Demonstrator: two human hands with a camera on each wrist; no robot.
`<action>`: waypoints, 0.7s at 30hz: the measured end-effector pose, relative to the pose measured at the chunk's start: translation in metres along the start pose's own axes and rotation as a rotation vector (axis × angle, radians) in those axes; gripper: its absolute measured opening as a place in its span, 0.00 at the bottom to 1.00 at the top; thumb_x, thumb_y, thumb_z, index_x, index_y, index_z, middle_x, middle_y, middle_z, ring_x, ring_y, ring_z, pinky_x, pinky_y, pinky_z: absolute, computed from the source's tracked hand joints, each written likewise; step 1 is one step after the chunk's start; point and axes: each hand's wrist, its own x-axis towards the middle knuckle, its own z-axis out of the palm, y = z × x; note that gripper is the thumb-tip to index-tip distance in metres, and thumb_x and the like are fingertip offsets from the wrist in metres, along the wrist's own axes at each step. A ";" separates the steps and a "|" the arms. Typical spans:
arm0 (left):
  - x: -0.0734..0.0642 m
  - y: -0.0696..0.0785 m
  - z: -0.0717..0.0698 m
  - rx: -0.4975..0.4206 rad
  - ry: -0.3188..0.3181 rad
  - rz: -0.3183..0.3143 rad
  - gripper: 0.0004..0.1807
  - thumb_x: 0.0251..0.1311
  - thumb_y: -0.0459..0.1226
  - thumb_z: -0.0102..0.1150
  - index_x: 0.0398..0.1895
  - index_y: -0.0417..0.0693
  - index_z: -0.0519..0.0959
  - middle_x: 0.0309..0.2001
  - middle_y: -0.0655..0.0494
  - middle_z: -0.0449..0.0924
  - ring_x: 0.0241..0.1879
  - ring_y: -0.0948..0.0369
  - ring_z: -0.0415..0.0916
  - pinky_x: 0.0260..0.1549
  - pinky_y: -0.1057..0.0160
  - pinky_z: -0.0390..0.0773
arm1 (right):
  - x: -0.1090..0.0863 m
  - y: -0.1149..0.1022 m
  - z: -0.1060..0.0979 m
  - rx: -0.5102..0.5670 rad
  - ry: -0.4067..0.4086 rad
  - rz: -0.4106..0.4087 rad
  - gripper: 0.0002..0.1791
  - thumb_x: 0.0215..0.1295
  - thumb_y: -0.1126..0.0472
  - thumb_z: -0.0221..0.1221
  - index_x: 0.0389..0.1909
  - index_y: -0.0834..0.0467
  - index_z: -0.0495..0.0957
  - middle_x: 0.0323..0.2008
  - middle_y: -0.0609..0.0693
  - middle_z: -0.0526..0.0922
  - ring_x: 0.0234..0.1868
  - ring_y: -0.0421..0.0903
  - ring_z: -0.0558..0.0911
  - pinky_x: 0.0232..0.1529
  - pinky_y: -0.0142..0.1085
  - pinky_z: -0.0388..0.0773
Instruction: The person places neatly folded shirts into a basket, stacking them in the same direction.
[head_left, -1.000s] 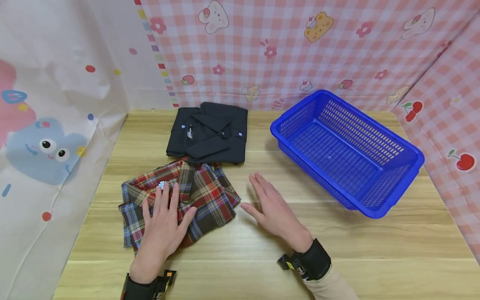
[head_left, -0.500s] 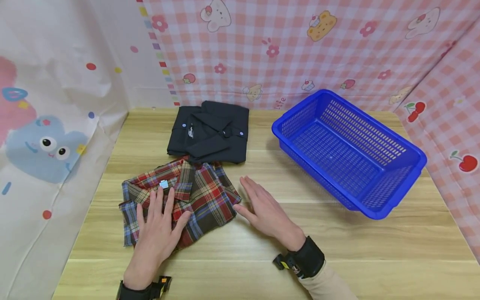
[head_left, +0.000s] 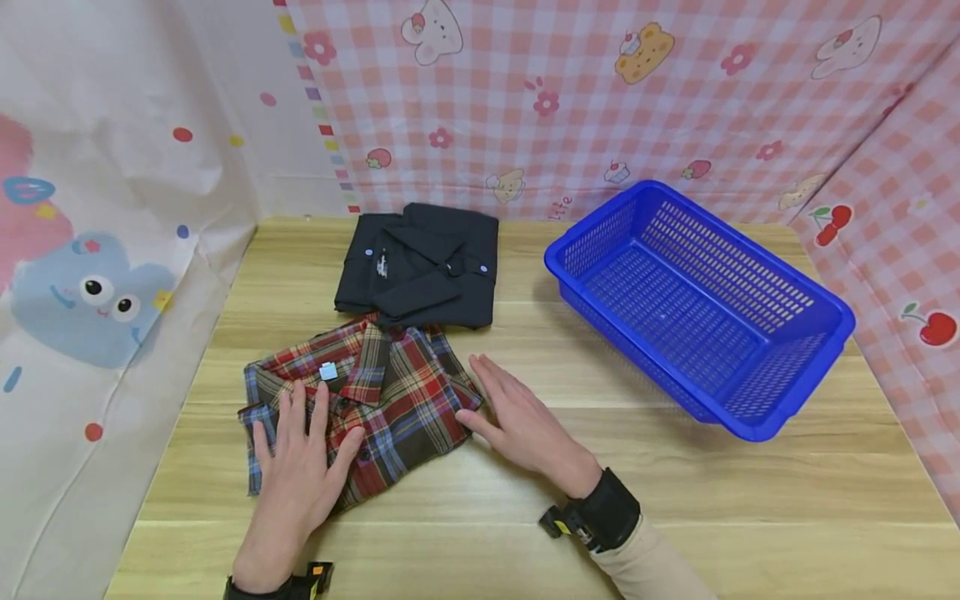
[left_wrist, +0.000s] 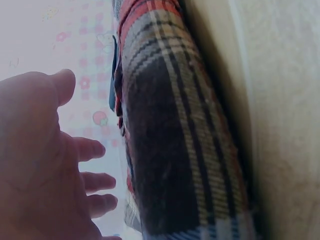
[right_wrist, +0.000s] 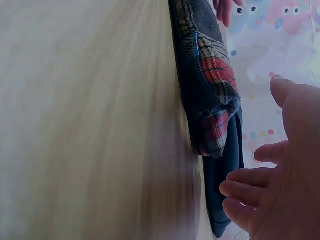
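Note:
A folded plaid shirt (head_left: 412,400) in red, black, cream and blue lies on the left of the table, a small light-blue tag showing at its collar. My left hand (head_left: 296,483) is over its front left part with straight, spread fingers; the left wrist view shows a gap between the fingers and the cloth. Beside the shirt's right corner is my right hand (head_left: 528,425), thumb apart from the extended fingers and nothing held. Behind, a neatly folded black shirt (head_left: 435,267) touches or slightly overlaps the plaid one's back edge.
A blue plastic basket (head_left: 667,312) with slotted walls stands at an angle on the right, nothing visible inside. Pink checked cloth (head_left: 555,108) lines the back and right, white printed cloth (head_left: 172,275) the left. The wooden table (head_left: 810,483) spans between.
My left hand has drawn back toward the front left, uncovering more of the plaid shirt and its tag. The right hand has shifted left, closer to the shirt's corner.

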 end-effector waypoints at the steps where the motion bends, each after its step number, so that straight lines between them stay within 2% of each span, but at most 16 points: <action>1: 0.000 -0.001 0.000 -0.006 0.005 -0.005 0.48 0.77 0.63 0.38 0.85 0.45 0.37 0.82 0.34 0.27 0.80 0.36 0.23 0.68 0.23 0.26 | 0.001 -0.001 0.001 0.010 -0.004 0.002 0.44 0.78 0.37 0.50 0.83 0.57 0.49 0.80 0.61 0.56 0.80 0.54 0.58 0.78 0.51 0.58; 10: -0.005 -0.007 -0.003 -0.069 0.028 -0.090 0.49 0.78 0.62 0.38 0.84 0.41 0.34 0.81 0.32 0.19 0.78 0.32 0.18 0.65 0.19 0.33 | 0.008 -0.004 0.007 0.102 -0.056 0.047 0.47 0.77 0.32 0.47 0.84 0.55 0.47 0.81 0.56 0.55 0.80 0.51 0.58 0.78 0.48 0.57; 15: -0.004 -0.011 -0.003 -0.112 0.032 -0.138 0.49 0.78 0.61 0.38 0.83 0.42 0.30 0.80 0.31 0.17 0.78 0.30 0.19 0.66 0.20 0.37 | 0.010 -0.006 0.009 0.157 -0.060 0.065 0.46 0.77 0.35 0.49 0.84 0.57 0.48 0.81 0.56 0.55 0.80 0.51 0.58 0.78 0.48 0.58; 18: -0.004 -0.013 -0.003 -0.139 0.059 -0.172 0.49 0.78 0.59 0.40 0.83 0.40 0.30 0.80 0.29 0.18 0.78 0.29 0.21 0.65 0.20 0.42 | 0.012 -0.006 0.010 0.187 -0.062 0.078 0.45 0.77 0.36 0.50 0.83 0.57 0.48 0.81 0.55 0.56 0.80 0.51 0.59 0.77 0.48 0.59; 21: -0.004 -0.013 -0.003 -0.166 0.099 -0.211 0.49 0.78 0.58 0.41 0.83 0.40 0.31 0.80 0.28 0.20 0.78 0.27 0.29 0.64 0.20 0.47 | 0.014 -0.007 0.010 0.215 -0.064 0.084 0.45 0.78 0.37 0.50 0.83 0.56 0.48 0.81 0.55 0.56 0.79 0.50 0.59 0.77 0.48 0.59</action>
